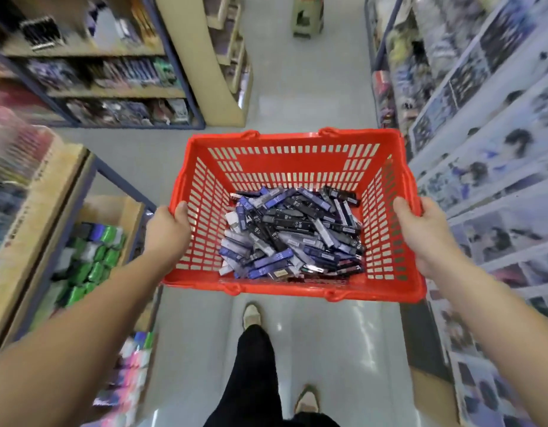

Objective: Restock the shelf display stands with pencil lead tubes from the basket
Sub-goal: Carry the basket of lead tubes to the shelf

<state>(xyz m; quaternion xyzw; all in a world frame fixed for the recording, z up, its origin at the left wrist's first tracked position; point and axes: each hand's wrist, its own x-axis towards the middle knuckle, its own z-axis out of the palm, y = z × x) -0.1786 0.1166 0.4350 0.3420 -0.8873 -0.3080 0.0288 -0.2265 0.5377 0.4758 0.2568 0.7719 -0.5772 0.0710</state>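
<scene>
A red plastic basket [294, 163] is carried in front of me above the aisle floor. Its bottom holds a pile of several black and blue pencil lead tubes [292, 234]. My left hand [168, 231] grips the basket's left rim, thumb over the edge. On the opposite side my right hand [425, 232] grips the right rim the same way. The basket's two handles hang folded down outside its front and back walls.
Shelves of blurred stationery [91, 75] line the left side, with green packs [94, 257] low down. Racks of printed cards [494, 155] run along the right. A stool [308, 15] stands far down the aisle. My legs and shoes [252, 315] show on the grey floor.
</scene>
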